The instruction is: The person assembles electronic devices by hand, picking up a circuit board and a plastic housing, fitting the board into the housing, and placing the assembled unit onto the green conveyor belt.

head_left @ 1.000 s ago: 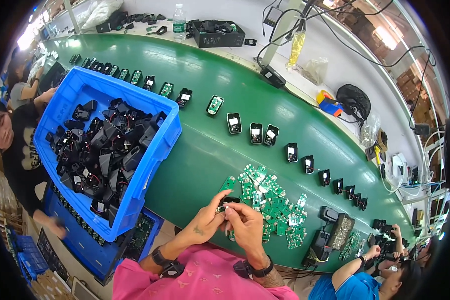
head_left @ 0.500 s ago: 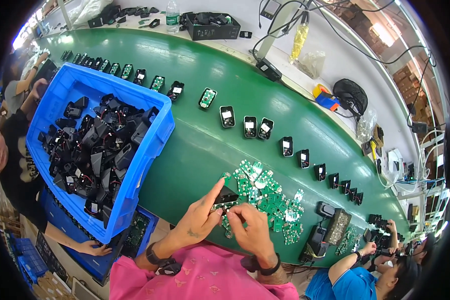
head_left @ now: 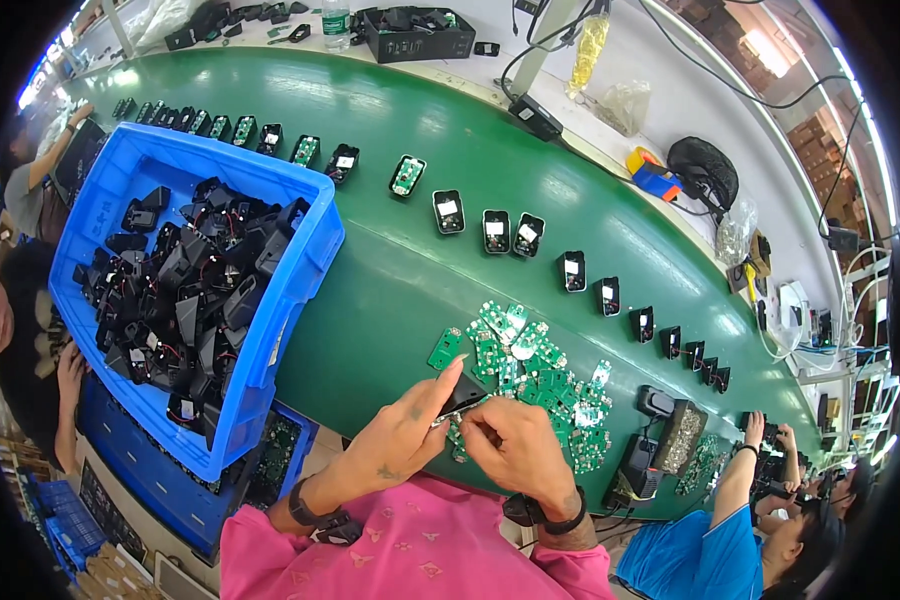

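My left hand (head_left: 402, 428) grips a small black plastic housing (head_left: 460, 396), its index finger stretched along the housing's side. Close against the housing's near end, my right hand (head_left: 518, 448) has its fingers curled into a pinch; whatever they hold is hidden behind them. Just beyond my left fingertip a single green circuit board (head_left: 445, 348) lies on the green work surface (head_left: 355, 320). To the right of it and beyond my hands spreads a loose pile of green and white circuit boards (head_left: 545, 385).
On the left a blue bin (head_left: 334, 235) holds many black housings with wires (head_left: 185, 290). A curving row of open housings (head_left: 496, 232) crosses the surface. Black devices (head_left: 638, 470) and a box of small parts (head_left: 678, 437) stand at right. Co-workers sit on both sides.
My right hand has turned and its fingers have curled in more tightly at the housing. The view has shifted slightly. The left co-worker's hand has drawn back from beside the bin.
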A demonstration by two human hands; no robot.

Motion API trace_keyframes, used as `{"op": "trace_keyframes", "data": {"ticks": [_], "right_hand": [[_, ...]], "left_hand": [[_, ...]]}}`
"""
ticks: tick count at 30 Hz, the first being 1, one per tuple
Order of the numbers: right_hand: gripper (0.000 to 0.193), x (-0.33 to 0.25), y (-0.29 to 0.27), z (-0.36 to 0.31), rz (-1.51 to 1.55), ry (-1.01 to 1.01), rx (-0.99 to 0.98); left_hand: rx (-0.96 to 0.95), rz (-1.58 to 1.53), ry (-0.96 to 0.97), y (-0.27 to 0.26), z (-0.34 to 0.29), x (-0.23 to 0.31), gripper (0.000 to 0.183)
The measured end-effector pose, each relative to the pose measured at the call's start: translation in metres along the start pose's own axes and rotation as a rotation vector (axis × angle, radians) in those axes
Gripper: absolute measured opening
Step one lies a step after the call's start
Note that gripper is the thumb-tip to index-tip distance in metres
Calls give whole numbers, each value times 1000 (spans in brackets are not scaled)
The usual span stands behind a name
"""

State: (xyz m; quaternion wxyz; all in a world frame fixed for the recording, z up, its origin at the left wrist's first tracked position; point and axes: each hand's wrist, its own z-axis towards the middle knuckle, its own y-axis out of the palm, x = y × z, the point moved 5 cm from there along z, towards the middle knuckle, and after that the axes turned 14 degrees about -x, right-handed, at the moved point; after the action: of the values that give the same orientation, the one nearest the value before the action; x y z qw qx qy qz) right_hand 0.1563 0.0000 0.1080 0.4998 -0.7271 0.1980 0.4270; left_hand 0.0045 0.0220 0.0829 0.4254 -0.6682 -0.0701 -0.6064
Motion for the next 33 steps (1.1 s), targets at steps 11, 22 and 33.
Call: {"op": "trace_keyframes", "data": {"ticks": [11,22,33], "right_hand": [[4,0,23,-1,-255,37,147],[8,12,22,1,40,75,151],[7,15,29,7,-6,74,225]], "left_hand": [[26,346,-137,7,-2,2,80],[-90,479,-177,13,1,3,84],[-74,504,-247,20,0,-4,82]]}}
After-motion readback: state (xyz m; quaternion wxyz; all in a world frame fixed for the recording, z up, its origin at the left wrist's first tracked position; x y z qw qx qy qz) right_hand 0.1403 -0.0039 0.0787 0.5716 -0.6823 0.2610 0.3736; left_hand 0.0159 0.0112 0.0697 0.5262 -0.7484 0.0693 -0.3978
